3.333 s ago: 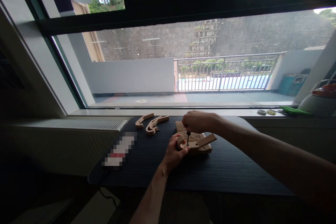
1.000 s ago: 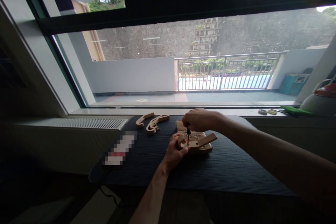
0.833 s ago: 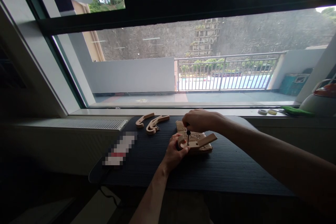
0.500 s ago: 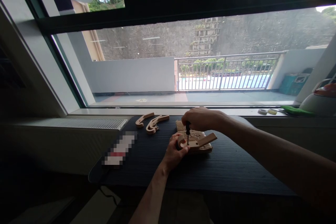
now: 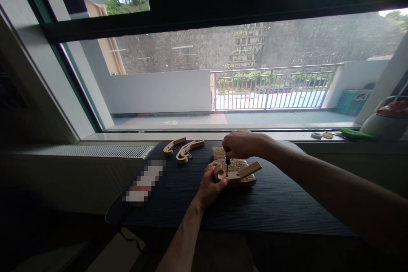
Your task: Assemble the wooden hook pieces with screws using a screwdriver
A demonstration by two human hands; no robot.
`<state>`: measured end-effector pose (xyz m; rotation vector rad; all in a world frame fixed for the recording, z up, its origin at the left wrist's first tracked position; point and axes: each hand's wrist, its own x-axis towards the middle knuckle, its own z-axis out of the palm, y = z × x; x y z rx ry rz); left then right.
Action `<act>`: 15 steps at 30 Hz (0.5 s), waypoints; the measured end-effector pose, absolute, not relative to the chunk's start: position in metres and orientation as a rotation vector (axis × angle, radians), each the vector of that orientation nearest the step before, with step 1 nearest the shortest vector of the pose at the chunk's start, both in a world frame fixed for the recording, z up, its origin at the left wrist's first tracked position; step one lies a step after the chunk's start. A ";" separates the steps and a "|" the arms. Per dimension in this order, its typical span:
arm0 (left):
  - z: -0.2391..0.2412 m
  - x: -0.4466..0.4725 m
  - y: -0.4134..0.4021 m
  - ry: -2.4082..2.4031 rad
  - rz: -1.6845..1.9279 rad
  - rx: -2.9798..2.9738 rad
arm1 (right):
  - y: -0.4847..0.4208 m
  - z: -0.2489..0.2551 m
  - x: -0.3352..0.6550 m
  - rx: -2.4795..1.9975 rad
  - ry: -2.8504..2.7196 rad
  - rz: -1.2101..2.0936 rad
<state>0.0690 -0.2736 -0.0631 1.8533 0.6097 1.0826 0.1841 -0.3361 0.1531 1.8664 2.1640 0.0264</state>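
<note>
wooden hook (image 5: 242, 173): middle of the clock face used here; resting on the ridged pad (image 5: 219, 153), curl toward 9 o'clock, straight arm slanting up toward 2 o'clock, dark hole in the flat stretch between
ridged pad: pale brown, dotted with small holes, partly under the wooden hook, reaching out toward 11 o'clock
left hand (image 5: 210, 185): at 8 o'clock, narrow, gripping the curled end, thumb on the near side; forearm in from 7 o'clock
right hand (image 5: 241, 143): at 12 o'clock, raised above the pad, fingers curled round the screwdriver (image 5: 227, 160); forearm in from between 3 and 4 o'clock
screwdriver: at 11 o'clock, nearly upright, dark handle mostly covered by the right hand, tip down at the flat stretch just beside the curl; exact seating of the tip too small to tell
other hooks (image 5: 183, 153): at 10 o'clock, well apart from both hands, lying near one another on the worktop (image 5: 280, 204); nearer one possibly a nested pair, cannot tell
worktop: dark, finely ribbed, rounded corners
pixelated patch (image 5: 145, 182): at 9 o'clock, pale with a red band, contents unreadable
window sill (image 5: 270, 137): beyond the worktop, with two tape rolls (image 5: 316, 135) and a green cloth-like item (image 5: 355, 134) at 2 o'clock
</note>
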 end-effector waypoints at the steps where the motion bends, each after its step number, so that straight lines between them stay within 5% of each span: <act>1: -0.063 0.069 -0.274 0.611 1.082 1.850 | -0.336 0.153 0.183 1.869 2.159 0.031; 15: -0.060 0.068 -0.274 0.597 1.084 1.856 | -0.334 0.148 0.182 1.792 2.227 0.021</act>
